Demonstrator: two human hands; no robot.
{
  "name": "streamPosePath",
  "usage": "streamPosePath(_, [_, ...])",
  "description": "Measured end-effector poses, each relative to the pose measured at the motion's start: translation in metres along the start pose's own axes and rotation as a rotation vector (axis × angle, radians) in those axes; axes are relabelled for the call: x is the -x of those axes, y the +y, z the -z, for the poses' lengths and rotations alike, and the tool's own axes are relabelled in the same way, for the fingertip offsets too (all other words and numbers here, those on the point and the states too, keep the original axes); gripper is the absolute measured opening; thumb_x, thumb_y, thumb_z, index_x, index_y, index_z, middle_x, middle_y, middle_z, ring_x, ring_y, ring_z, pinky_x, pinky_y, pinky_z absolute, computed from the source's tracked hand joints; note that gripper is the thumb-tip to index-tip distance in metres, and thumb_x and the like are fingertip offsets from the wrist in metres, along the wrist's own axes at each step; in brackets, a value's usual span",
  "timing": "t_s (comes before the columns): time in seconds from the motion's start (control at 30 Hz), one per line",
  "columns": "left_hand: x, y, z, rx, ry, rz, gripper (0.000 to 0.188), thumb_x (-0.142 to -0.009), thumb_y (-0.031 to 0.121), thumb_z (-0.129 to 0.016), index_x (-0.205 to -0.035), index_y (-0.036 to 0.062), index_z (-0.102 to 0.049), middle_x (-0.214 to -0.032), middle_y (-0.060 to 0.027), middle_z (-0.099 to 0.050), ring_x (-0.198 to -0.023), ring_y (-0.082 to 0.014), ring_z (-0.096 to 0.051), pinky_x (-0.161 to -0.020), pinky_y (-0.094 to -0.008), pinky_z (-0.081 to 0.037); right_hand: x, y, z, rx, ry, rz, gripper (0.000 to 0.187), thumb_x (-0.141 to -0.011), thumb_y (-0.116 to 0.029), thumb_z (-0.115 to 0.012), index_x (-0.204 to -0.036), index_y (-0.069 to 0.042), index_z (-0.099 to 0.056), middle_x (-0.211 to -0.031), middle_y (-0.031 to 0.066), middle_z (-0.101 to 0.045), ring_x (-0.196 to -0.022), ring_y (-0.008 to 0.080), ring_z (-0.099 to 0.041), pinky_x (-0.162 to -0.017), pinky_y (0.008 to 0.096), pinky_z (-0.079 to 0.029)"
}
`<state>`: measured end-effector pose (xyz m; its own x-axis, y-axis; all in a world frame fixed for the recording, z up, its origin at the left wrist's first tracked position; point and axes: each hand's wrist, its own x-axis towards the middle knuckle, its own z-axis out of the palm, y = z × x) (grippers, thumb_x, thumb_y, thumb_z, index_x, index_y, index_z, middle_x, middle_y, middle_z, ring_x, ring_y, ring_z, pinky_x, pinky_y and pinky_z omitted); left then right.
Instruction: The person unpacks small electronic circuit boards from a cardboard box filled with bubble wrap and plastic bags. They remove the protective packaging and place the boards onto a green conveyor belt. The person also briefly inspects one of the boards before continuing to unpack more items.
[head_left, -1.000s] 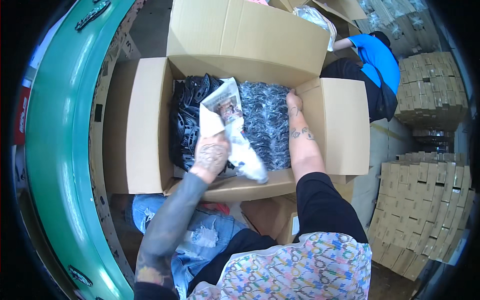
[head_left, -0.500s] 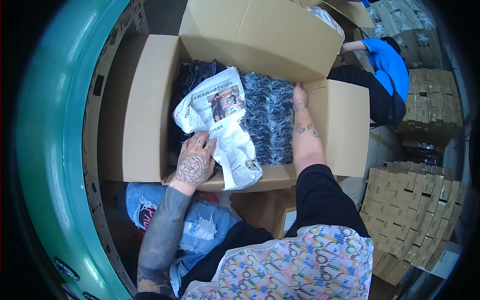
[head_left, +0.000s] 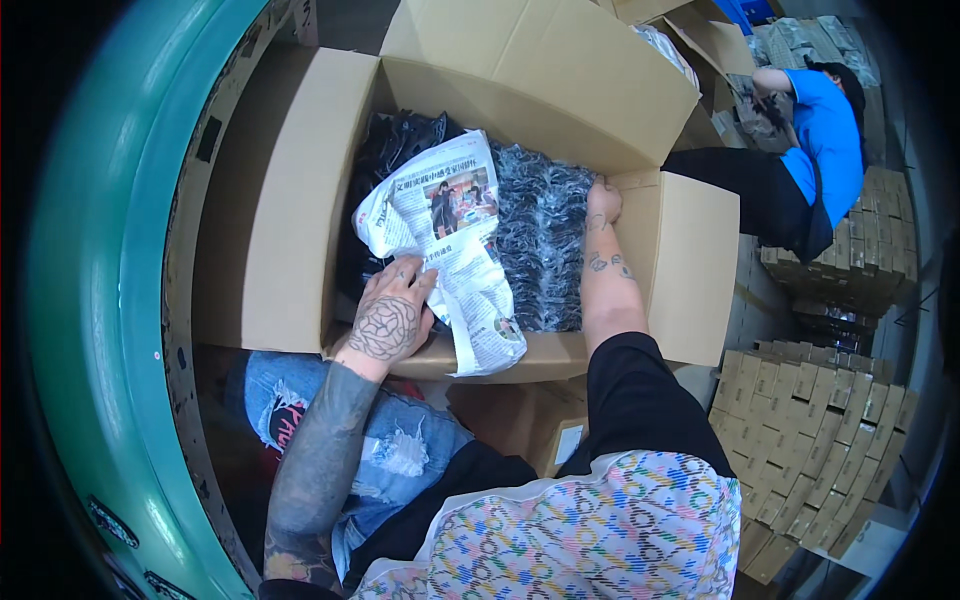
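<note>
Newspaper sheet [head_left: 460, 215], quantity one, lies over black parts [head_left: 405, 140] inside one carton [head_left: 700, 270]. I see the left hand [head_left: 390, 315] touching it, fingers loosely parted; I cannot tell the right hand's [head_left: 603, 203] finger spread.

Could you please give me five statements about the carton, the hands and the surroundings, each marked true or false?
1. The left hand touches the newspaper sheet. True.
2. The carton has its flaps open. True.
3. The right hand is outside the carton. False: the right hand is inside, by the right wall.
4. Newspaper hides all the wrapped goods. False: black goods in clear wrap show beside it.
5. A person in a blue top is on the right. True.
</note>
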<state>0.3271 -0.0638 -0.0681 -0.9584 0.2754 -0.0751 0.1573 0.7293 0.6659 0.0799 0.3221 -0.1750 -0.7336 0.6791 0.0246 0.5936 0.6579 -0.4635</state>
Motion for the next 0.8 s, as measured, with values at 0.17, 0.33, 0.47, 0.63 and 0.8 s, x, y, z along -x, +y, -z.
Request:
streamPosePath(0.17, [-0.008, 0.002, 0.001, 0.042, -0.025, -0.04, 0.049, -0.072, 0.014, -0.066, -0.12, 0.0078, -0.056, -0.127, -0.0145, -0.05, -0.122, -0.03, -0.046, -0.097, -0.0448, -0.04, -0.01, -0.006, 0.019, 0.11, 0.099, 0.143, 0.038, -0.086, -0.038, -0.052, -0.086, -0.004, -0.069, -0.089, 0.0224, -0.067, -0.094, 0.0394, -0.063, -0.085, 0.0458, -0.047])
streamPosePath(0.33, [-0.006, 0.0, 0.0, 0.043, 0.003, -0.058, 0.048, -0.073, 0.013, -0.066, -0.119, 0.0045, -0.055, -0.124, -0.0154, -0.051, -0.118, -0.032, -0.048, -0.095, -0.0446, -0.042, -0.02, -0.005, 0.027, 0.184, -0.097, 0.198, 0.037, -0.087, -0.038, -0.053, -0.087, -0.004, -0.069, -0.087, 0.0228, -0.067, -0.093, 0.04, -0.063, -0.085, 0.0459, -0.047])
streamPosePath(0.47, [-0.005, -0.001, -0.001, 0.051, 0.001, -0.047, 0.048, -0.073, 0.013, -0.066, -0.119, 0.0046, -0.055, -0.124, -0.015, -0.051, -0.119, -0.0315, -0.048, -0.096, -0.0443, -0.042, -0.001, -0.017, 0.039, 0.104, 0.074, 0.397, 0.037, -0.088, -0.038, -0.055, -0.085, -0.003, -0.067, -0.083, 0.0229, -0.066, -0.083, 0.0416, -0.064, -0.076, 0.0473, -0.049])
streamPosePath(0.63, [-0.003, 0.0, 0.0, 0.022, 0.021, -0.051, 0.044, -0.073, 0.014, -0.066, -0.115, 0.0057, -0.057, -0.122, -0.0138, -0.052, -0.118, -0.0299, -0.049, -0.095, -0.0433, -0.042, 0.025, -0.042, 0.078, 0.024, 0.224, 0.693, 0.032, -0.091, -0.036, -0.055, -0.084, -0.005, -0.06, -0.074, 0.0207, -0.065, -0.072, 0.0414, -0.064, -0.064, 0.0488, -0.05])
streamPosePath(0.8, [-0.004, -0.003, -0.003, 0.012, 0.025, -0.099, 0.033, -0.072, 0.012, -0.067, -0.104, 0.0082, -0.061, -0.12, -0.0116, -0.054, -0.118, -0.0277, -0.049, -0.096, -0.0417, -0.04, 0.033, -0.057, 0.127, -0.073, 0.294, 0.684, 0.031, -0.092, -0.037, -0.055, -0.082, -0.008, -0.058, -0.068, 0.0164, -0.064, -0.068, 0.0383, -0.064, -0.058, 0.0476, -0.049])
